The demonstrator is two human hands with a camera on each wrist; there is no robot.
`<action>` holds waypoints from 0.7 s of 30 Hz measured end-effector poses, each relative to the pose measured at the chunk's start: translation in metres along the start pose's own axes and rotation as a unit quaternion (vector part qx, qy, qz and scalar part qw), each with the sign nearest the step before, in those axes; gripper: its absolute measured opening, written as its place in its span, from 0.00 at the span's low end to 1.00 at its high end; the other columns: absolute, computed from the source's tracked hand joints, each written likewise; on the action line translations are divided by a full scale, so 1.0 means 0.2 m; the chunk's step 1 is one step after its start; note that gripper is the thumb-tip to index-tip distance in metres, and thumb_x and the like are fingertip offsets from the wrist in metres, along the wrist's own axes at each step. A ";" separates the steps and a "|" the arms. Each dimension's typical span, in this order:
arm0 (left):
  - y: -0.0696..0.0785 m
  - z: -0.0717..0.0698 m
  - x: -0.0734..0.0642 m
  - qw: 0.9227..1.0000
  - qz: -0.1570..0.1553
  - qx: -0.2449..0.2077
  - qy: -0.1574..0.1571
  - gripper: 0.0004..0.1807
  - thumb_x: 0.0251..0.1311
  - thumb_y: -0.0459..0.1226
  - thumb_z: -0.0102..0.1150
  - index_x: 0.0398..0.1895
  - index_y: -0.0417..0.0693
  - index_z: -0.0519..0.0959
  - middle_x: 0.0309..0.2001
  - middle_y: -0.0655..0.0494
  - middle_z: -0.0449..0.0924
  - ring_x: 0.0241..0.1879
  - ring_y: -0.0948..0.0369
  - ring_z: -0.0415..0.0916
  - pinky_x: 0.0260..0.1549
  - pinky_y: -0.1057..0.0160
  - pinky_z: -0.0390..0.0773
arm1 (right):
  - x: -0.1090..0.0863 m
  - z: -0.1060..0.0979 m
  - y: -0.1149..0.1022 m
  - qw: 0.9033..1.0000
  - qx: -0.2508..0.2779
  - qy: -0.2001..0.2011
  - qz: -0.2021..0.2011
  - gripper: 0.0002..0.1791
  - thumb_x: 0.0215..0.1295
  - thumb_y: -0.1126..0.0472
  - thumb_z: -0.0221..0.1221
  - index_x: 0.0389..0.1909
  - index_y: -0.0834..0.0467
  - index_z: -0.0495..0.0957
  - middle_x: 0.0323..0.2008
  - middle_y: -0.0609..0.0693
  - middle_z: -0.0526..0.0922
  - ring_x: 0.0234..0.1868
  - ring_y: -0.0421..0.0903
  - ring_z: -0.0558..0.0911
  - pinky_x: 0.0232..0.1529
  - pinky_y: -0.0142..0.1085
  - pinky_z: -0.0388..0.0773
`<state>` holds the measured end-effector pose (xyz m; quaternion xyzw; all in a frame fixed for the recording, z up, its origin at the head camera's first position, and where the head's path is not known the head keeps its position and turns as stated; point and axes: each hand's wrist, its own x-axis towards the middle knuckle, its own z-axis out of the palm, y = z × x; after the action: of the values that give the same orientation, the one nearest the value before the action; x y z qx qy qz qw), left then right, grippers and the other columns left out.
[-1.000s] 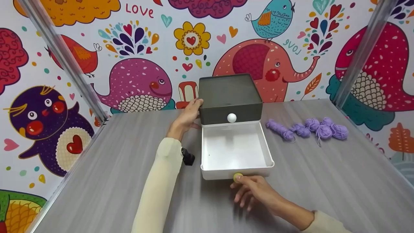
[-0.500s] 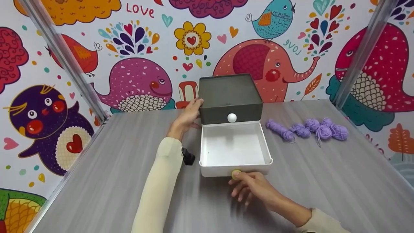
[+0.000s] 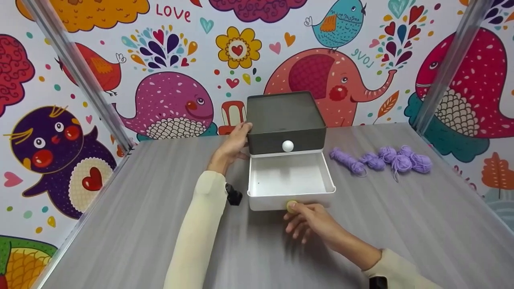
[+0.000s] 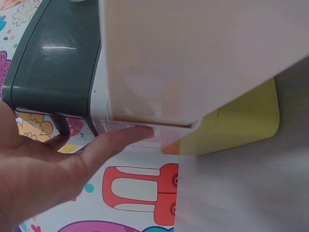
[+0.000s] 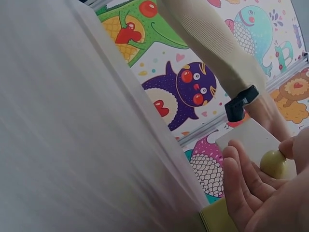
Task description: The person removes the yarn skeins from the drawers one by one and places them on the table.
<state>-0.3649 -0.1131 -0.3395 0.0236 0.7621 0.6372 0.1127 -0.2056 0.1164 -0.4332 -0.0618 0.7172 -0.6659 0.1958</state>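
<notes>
A small stacked drawer unit stands on the table with a dark grey top section (image 3: 286, 114) bearing a white knob (image 3: 288, 146). Beneath it, a white drawer (image 3: 265, 202) is pulled partway out, its inside bare apart from a tiny dark speck. My right hand (image 3: 317, 222) pinches that drawer's yellow-green knob (image 5: 273, 164) between thumb and index finger, the other fingers spread below. My left hand (image 3: 233, 142) presses on the unit's left side, fingers extended along it. In the left wrist view a yellow-green lower section (image 4: 241, 121) shows under the white drawer.
Several bundles of purple yarn (image 3: 401, 161) lie on the grey table (image 3: 160, 224) right of the unit. A patterned wall (image 3: 176, 108) rises behind, with metal posts (image 3: 80, 72) at the corners. A black wrist camera (image 3: 233, 194) sits on my left wrist.
The white drawer has slid partway back into the unit, away from me. My right hand has moved forward with its knob, while my left hand has stayed in place.
</notes>
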 end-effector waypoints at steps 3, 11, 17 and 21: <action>0.00 0.00 0.00 1.000 0.002 -0.003 -0.001 0.35 0.77 0.55 0.37 0.80 0.53 0.47 0.78 0.41 0.51 0.76 0.38 0.52 0.62 0.30 0.67 | 0.03 -0.01 0.00 1.000 0.004 0.012 0.001 0.28 0.73 0.43 0.52 0.41 0.67 0.82 0.23 0.47 0.87 0.21 0.40 0.81 0.20 0.32 0.76; 0.00 -0.01 0.00 1.000 -0.001 -0.004 0.000 0.36 0.76 0.55 0.38 0.80 0.53 0.47 0.77 0.41 0.53 0.75 0.38 0.55 0.60 0.30 0.70 | 0.10 -0.03 -0.01 0.999 0.016 0.049 0.009 0.27 0.71 0.42 0.54 0.39 0.65 0.82 0.22 0.47 0.86 0.21 0.40 0.81 0.20 0.32 0.76; 0.00 0.00 0.00 1.000 0.004 -0.011 -0.001 0.36 0.77 0.54 0.37 0.81 0.52 0.46 0.77 0.40 0.52 0.75 0.36 0.53 0.60 0.27 0.67 | 0.13 -0.02 -0.02 0.998 0.027 0.061 0.016 0.28 0.70 0.42 0.55 0.41 0.66 0.82 0.23 0.47 0.86 0.21 0.40 0.80 0.21 0.33 0.76; 0.00 0.00 0.00 1.000 0.001 -0.010 0.000 0.35 0.77 0.54 0.37 0.80 0.53 0.46 0.77 0.40 0.52 0.76 0.36 0.53 0.60 0.28 0.67 | 0.15 -0.02 -0.02 0.996 0.044 0.069 0.020 0.26 0.69 0.42 0.56 0.39 0.63 0.82 0.23 0.46 0.85 0.21 0.40 0.79 0.21 0.32 0.76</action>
<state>-0.3659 -0.1131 -0.3396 0.0236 0.7558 0.6447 0.1125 -0.2359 0.1080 -0.4350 0.0070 0.7002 -0.6953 0.1620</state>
